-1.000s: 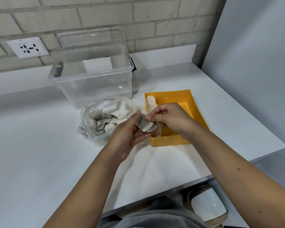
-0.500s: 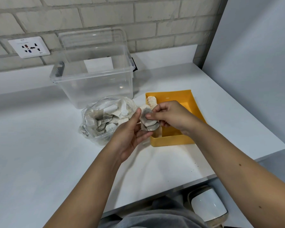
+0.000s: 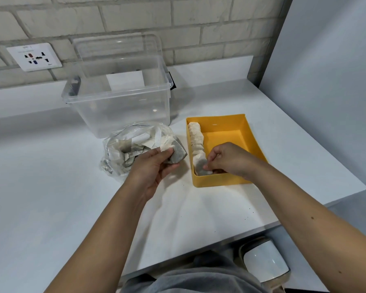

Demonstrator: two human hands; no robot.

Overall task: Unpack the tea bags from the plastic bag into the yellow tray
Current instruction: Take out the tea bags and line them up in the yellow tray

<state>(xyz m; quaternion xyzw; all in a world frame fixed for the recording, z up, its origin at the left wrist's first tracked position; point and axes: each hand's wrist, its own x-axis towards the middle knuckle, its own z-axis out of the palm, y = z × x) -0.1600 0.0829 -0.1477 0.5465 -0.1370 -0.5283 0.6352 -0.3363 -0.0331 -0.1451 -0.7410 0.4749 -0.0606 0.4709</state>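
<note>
The yellow tray (image 3: 251, 132) sits on the white table, right of centre. A row of tea bags (image 3: 195, 136) stands along its left wall. My right hand (image 3: 226, 158) is inside the tray's near left corner, pinching one tea bag (image 3: 200, 164) at the near end of the row. My left hand (image 3: 154, 166) holds a small stack of tea bags (image 3: 174, 150) just left of the tray. Behind that hand lies the crumpled clear plastic bag (image 3: 125, 144) with several more tea bags inside.
A large clear plastic tub (image 3: 118, 96) stands behind the bag, its lid leaning on the brick wall. A wall socket (image 3: 34, 57) is at the far left. A grey panel (image 3: 325, 70) borders the table on the right. A white bin (image 3: 264, 261) sits below the table's front edge.
My hands have separated. The right hand took one tea bag from the stack and moved right and down into the tray. The left hand stayed by the bag with the remaining stack.
</note>
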